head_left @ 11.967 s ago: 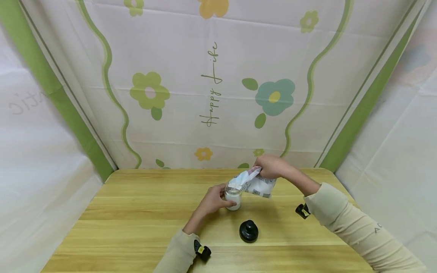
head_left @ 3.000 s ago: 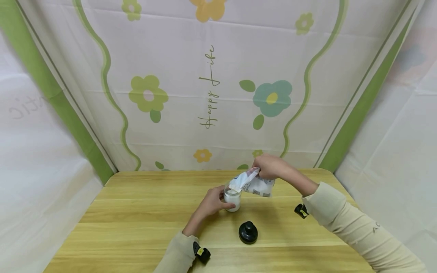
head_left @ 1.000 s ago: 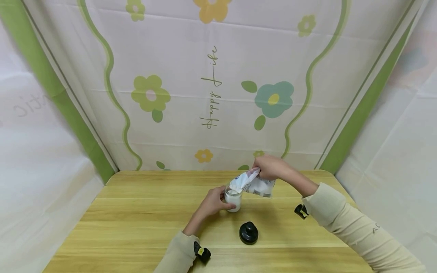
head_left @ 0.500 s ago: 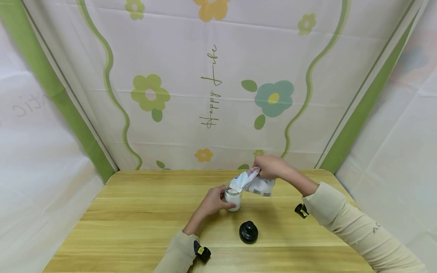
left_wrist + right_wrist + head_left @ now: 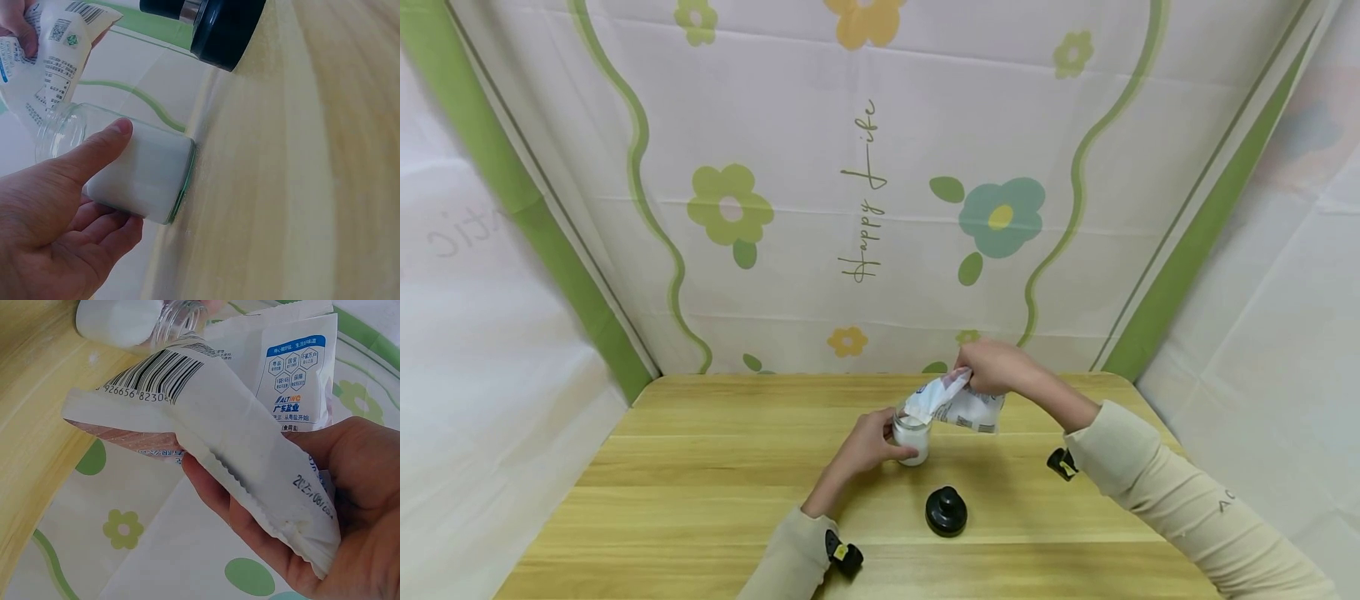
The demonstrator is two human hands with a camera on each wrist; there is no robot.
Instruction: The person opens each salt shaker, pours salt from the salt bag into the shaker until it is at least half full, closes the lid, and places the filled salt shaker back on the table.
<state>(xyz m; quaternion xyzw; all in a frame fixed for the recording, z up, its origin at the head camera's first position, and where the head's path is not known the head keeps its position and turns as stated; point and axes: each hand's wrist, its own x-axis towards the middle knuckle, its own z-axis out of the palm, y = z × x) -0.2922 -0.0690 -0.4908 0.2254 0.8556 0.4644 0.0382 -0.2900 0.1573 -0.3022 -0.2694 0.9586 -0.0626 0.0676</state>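
Observation:
My left hand (image 5: 867,443) grips a small glass jar (image 5: 912,450) that stands upright on the table, thumb on one side and fingers on the other. White contents fill much of the jar (image 5: 144,169) in the left wrist view, below its clear threaded neck. Above it, my right hand (image 5: 996,367) holds a white printed salt bag (image 5: 973,410), tilted down so its end is at the jar's mouth. In the right wrist view, fingers and thumb squeeze the salt bag (image 5: 212,406), barcode facing the camera. The bag hides part of the jar's opening.
A black round lid with a knob (image 5: 946,510) lies on the wooden table (image 5: 715,492), nearer me than the jar. Behind the table's far edge hangs a flower-printed cloth (image 5: 805,275), with more cloth at both sides. Each sleeve carries a small black device.
Both hands, the jar and the salt bag stay almost where they were, the bag still tilted. Its lower end covers slightly less of the jar's mouth than 12 seconds ago. The lid has not moved.

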